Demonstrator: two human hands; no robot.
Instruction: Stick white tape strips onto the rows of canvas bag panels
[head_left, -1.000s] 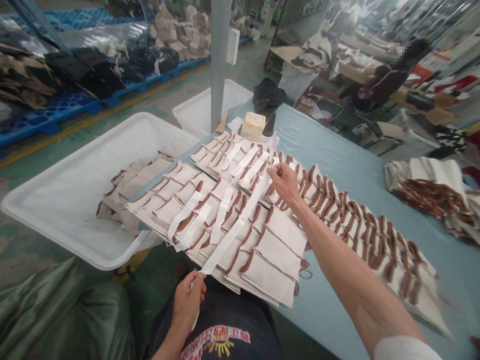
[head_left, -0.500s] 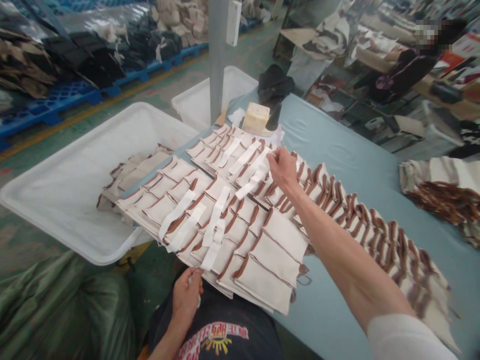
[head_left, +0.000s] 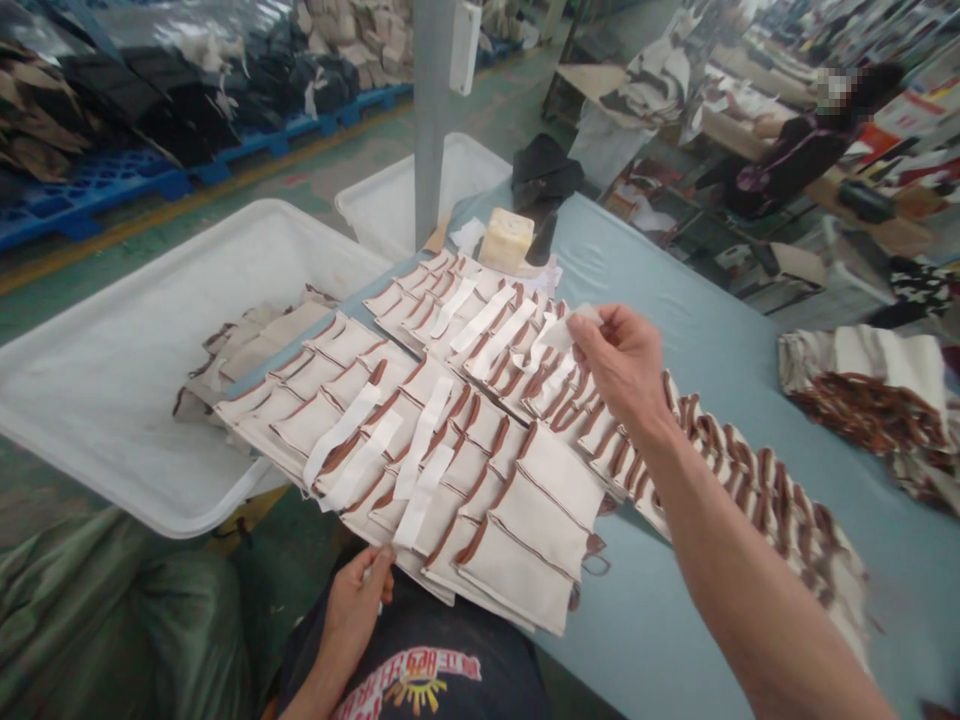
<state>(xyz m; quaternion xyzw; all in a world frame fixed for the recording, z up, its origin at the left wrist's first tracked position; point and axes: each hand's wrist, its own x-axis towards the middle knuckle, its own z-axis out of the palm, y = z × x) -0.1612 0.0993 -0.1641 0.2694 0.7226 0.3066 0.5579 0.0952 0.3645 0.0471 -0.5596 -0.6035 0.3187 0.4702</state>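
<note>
Pinching white strip (head_left: 559, 337) in right hand (head_left: 628, 365); left hand (head_left: 360, 595) (beside stitched cloth pieces (head_left: 525, 540)) clamped on second strip (head_left: 424, 495).

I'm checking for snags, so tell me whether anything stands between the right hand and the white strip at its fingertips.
Nothing visible does: the right hand pinches the white strip directly, and the brown-edged fabric pieces lie below them.

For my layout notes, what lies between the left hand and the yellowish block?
In the head view: overlapping, brown-edged cream fabric pieces, with white strips across them.
</note>
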